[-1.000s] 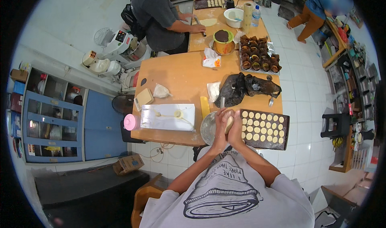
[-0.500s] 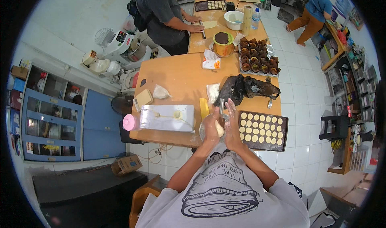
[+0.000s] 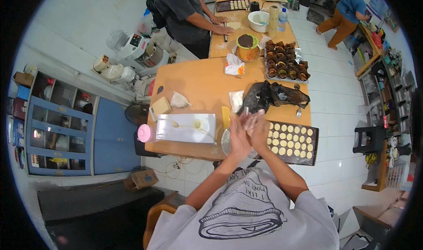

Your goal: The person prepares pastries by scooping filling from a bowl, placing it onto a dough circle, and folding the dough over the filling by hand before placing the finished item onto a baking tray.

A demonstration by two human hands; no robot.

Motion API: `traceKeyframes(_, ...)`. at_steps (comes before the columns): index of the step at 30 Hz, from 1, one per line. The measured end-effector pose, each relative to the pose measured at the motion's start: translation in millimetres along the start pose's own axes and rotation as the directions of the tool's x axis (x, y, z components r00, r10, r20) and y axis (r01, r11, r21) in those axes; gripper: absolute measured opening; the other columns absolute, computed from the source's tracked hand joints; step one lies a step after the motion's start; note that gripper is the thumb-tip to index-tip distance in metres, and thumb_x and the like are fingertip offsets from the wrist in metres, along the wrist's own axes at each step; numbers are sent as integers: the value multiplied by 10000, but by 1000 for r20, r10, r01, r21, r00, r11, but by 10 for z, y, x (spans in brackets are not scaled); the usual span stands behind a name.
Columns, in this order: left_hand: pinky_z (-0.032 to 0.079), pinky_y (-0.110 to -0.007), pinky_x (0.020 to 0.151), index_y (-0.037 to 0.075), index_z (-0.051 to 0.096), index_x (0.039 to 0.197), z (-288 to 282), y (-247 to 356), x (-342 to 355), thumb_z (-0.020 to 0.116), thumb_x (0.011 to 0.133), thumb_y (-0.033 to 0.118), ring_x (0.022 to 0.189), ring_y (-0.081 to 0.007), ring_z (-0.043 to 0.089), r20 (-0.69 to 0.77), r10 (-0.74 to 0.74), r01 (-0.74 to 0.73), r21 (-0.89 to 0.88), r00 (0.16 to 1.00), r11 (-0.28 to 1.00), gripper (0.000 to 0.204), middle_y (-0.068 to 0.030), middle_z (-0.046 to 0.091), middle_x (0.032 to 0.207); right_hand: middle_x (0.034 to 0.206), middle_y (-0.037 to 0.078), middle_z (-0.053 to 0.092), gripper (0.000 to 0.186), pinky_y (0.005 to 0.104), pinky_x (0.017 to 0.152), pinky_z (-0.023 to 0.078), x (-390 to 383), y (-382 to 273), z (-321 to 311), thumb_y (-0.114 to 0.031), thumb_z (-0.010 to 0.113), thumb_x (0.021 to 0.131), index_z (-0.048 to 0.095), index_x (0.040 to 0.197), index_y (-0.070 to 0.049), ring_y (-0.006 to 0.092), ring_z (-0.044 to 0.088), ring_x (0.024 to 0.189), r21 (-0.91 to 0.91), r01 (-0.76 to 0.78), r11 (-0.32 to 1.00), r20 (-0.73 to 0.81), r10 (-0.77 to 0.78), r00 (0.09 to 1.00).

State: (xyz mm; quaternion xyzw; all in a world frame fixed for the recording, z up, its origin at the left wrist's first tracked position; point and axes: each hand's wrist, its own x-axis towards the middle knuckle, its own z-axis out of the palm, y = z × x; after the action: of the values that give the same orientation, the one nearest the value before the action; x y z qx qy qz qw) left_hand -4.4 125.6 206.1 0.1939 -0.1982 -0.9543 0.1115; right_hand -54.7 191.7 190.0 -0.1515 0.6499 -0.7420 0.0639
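Note:
Palms meet over the near edge of the table, in front of my body. My left hand [image 3: 239, 137] has its fingers stretched forward. My right hand [image 3: 258, 130] presses against it, its fingers smeared by motion. Whatever lies between the palms is hidden. Under the hands is a clear, shiny round thing [image 3: 226, 142], mostly covered. Just right of my right hand lies a dark baking tray [image 3: 313, 152] with rows of pale round dough pieces [image 3: 290, 141]. A yellow strip-like thing [image 3: 226, 116] lies ahead of my left hand.
Left of my hands are a white box [image 3: 185, 128] and a pink-lidded jar [image 3: 144, 133]. A black plastic bag [image 3: 257, 95] lies ahead, before a tray of dark paper-cupped cakes [image 3: 286, 62]. Across the table a person [image 3: 180, 16] works a rolling pin [image 3: 225, 31] over dough.
Dough showing by my left palm is now out of sight. My hands have closed together, the right crossing over toward the left. The view has shifted slightly.

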Motion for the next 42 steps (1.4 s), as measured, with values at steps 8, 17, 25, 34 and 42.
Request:
traceKeyframes(8, 364, -310, 1072, 41, 453, 1360, -108, -206, 13, 506, 1060, 348, 1233, -195, 483, 111, 571, -367, 859, 813, 356, 433, -85, 487, 1308, 847, 25, 596, 527, 282, 692, 469, -158, -99, 119, -472, 335, 1089, 609, 949, -44, 112, 566, 770, 161, -342, 926, -55, 355, 933)
traceKeyframes(17, 303, -282, 542, 77, 451, 665, -83, 297, 251, 376, 1091, 430, 576, -105, 361, 252, 729, -528, 831, 637, 175, 558, 13, 422, 636, 1670, 199, -29, 720, 464, 1239, 56, -152, -386, 165, -469, 288, 1074, 121, 1578, 17, 361, -21, 1549, -239, 69, 969, 392, 31, 920)
traceKeyframes(25, 326, -295, 588, 43, 492, 675, 46, 293, 44, 261, 1099, 483, 602, -124, 382, 230, 352, -401, 724, 907, 561, 653, 8, 420, 613, 1491, 194, 404, 553, 405, 1180, 254, -49, -459, 170, -361, 319, 1084, 421, 1441, 48, 300, 353, 1420, -5, 23, 1000, 229, -21, 973)
traceKeyframes(34, 365, -386, 1024, -1, 388, 1331, -87, 538, 73, 278, 1088, 438, 1188, -261, 451, 465, 607, -682, 708, 644, 181, 513, -188, 406, 1342, 1227, 116, 620, 445, 307, 1015, 418, -118, -588, 400, -291, 339, 1085, 546, 1288, 46, 218, 561, 1158, 149, 14, 989, 335, -64, 940)
traceKeyframes(42, 232, -451, 1164, -37, 364, 1396, -60, 388, -54, 260, 1090, 419, 1358, -364, 360, 501, 538, -526, 842, 678, -121, 559, -236, 368, 1439, 674, 132, 563, 438, 381, 626, 381, 12, -25, 237, -276, 408, 1053, 562, 782, 32, 202, 527, 663, 31, -47, 998, 111, 43, 993)
